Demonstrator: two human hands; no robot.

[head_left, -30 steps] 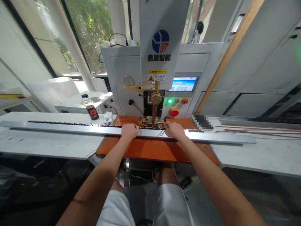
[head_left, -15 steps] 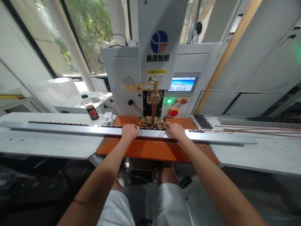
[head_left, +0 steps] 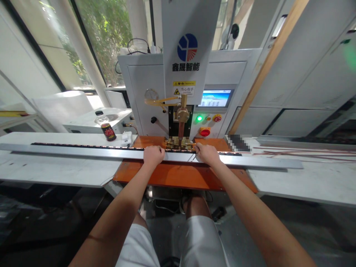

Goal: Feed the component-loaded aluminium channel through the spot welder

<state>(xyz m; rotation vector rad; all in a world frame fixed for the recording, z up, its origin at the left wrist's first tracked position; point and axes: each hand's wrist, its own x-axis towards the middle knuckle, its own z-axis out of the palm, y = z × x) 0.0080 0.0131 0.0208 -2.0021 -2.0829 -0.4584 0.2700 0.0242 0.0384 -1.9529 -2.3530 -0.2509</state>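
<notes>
A long silvery metal bar [head_left: 83, 152] lies across the bench, with a dark notched strip [head_left: 61, 145] along its back edge. My left hand [head_left: 154, 155] is closed on the bar and strip, left of the machine's copper electrode [head_left: 181, 131]. To the right of the electrode, my right hand [head_left: 206, 152] is closed at the bar's back edge, fingertips pinched beside the brass fixture [head_left: 179, 142]; what they pinch is too small to make out. The electrode's tip stands over the strip between both hands.
The grey machine [head_left: 144, 81] has a lit screen [head_left: 214, 98], a green light and red buttons. An orange board [head_left: 178, 176] lies under the bar. A bottle [head_left: 108, 130] and a white object [head_left: 127, 138] stand at the left; thin copper rods [head_left: 311, 153] lie at the right.
The view has shifted very slightly. Both hands keep the same places and grips, and the bar and electrode show no clear movement.
</notes>
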